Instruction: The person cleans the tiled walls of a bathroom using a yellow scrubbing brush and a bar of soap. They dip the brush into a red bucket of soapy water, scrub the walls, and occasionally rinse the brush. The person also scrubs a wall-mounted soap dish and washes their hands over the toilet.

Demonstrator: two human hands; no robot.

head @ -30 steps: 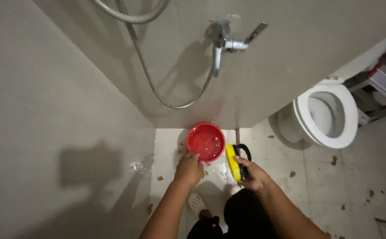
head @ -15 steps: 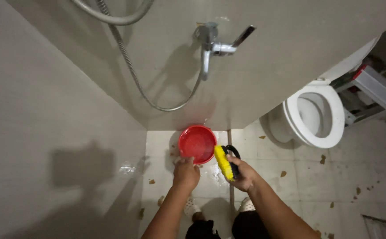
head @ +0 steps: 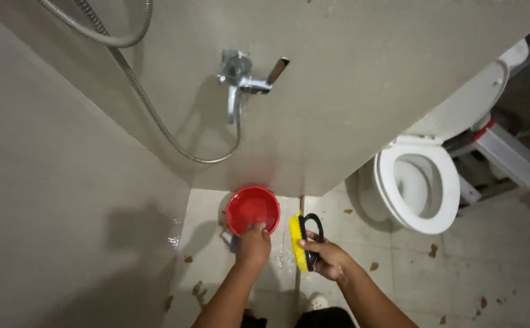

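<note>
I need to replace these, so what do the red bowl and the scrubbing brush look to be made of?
The red bowl looks like glossy moulded plastic: even colour, soft sheen. The scrubbing brush seems plastic too, with a black loop handle and yellow, probably synthetic, bristles.

Bucket (head: 253,209) on the floor (head: 508,267) against the wall, directly below the tap (head: 240,79), left hand (head: 253,246) on its near rim, right hand (head: 325,258) just right of it holding a scrub brush (head: 301,240), toilet (head: 420,188) further right, shower hose (head: 149,109) hanging left of the tap.
</note>
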